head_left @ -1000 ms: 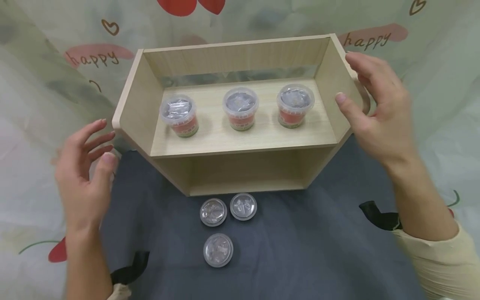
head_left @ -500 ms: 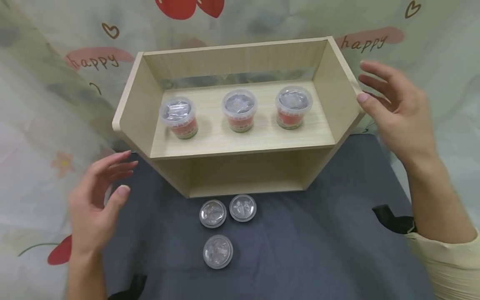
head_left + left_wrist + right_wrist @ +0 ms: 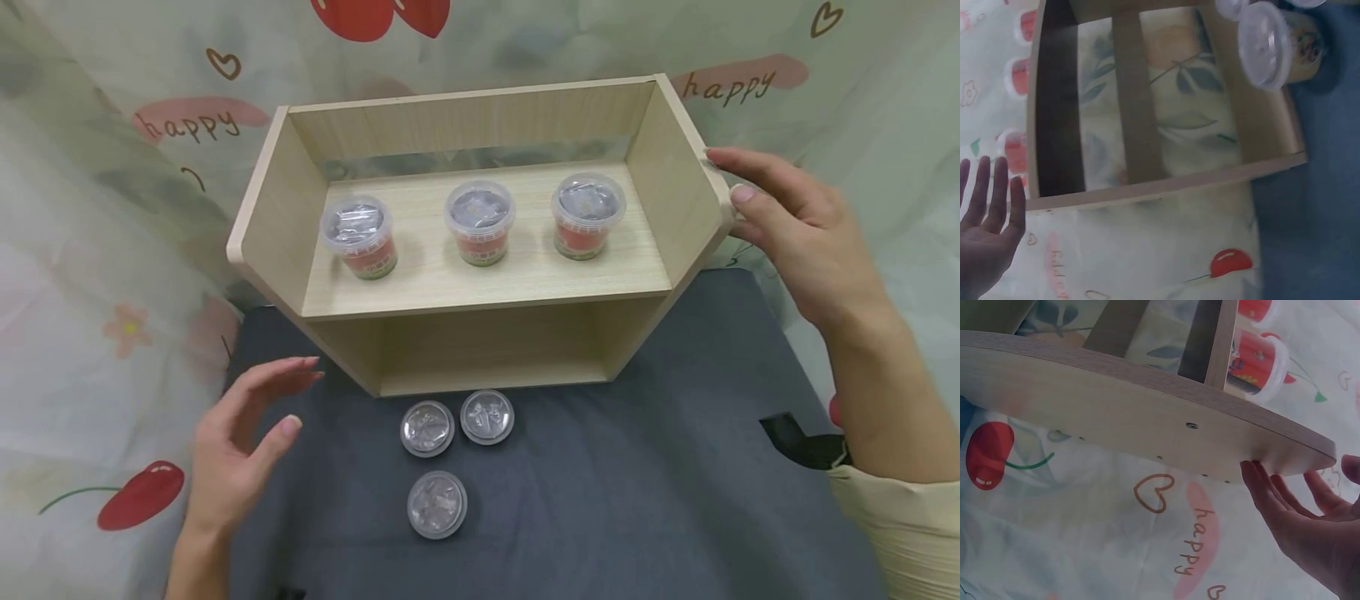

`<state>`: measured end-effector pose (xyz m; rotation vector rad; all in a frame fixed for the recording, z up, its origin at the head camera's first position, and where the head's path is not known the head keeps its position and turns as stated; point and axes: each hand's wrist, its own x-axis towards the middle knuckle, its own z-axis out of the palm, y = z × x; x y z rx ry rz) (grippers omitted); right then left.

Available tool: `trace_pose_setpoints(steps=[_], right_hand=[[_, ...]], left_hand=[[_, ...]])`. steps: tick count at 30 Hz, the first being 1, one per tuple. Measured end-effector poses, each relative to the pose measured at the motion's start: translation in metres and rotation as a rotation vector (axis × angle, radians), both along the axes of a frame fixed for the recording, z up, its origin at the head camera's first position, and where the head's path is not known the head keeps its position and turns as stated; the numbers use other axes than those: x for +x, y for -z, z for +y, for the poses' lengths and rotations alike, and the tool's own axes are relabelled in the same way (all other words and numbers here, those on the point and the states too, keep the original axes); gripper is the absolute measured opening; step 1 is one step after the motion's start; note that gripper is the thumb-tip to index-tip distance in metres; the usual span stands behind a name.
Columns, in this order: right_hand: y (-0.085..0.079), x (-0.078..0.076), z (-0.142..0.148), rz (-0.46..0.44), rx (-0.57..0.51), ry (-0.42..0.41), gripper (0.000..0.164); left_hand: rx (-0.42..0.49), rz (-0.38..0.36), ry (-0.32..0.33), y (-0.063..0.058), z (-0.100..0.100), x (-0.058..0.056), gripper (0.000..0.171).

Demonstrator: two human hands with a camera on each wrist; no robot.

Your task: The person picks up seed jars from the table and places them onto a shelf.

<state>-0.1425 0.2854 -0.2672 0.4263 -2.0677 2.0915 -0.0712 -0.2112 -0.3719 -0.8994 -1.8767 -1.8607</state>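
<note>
A light wooden two-tier shelf [image 3: 480, 306] stands with three lidded tubs on its upper board: a left tub [image 3: 371, 257], a middle tub [image 3: 482, 242] and a right tub [image 3: 580, 236], all reddish below clear lids. My right hand [image 3: 813, 229] is at the shelf's right side panel [image 3: 1147, 412]; in the right wrist view its fingertips touch the panel's outer face, thumb by the front edge. My left hand [image 3: 243, 442] hovers left of the shelf's lower front, fingers loosely bent, holding nothing. Nearest to it are three lidded tubs on the cloth, including one tub [image 3: 427, 429].
The other two tubs on the cloth are one by the shelf foot [image 3: 487, 417] and a front tub [image 3: 437, 505]. Dark grey cloth [image 3: 600, 500] covers the table. A printed curtain [image 3: 562, 37] hangs behind and at both sides.
My left hand has moved down and right, away from the shelf's left side. The right hand drew back from the right panel, lowered, and now touches it again.
</note>
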Motion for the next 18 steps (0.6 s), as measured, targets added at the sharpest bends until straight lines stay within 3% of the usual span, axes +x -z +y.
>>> trace_pose_setpoints(steps=[12, 18], right_hand=[[0.003, -0.007, 0.008, -0.057, -0.007, -0.067, 0.041], [0.003, -0.012, 0.016, -0.075, -0.021, -0.19, 0.044]], left_hand=[[-0.023, -0.068, 0.027, 0.046, 0.006, 0.01, 0.035], [-0.096, -0.124, 0.037, 0.071, 0.01, 0.014, 0.041]])
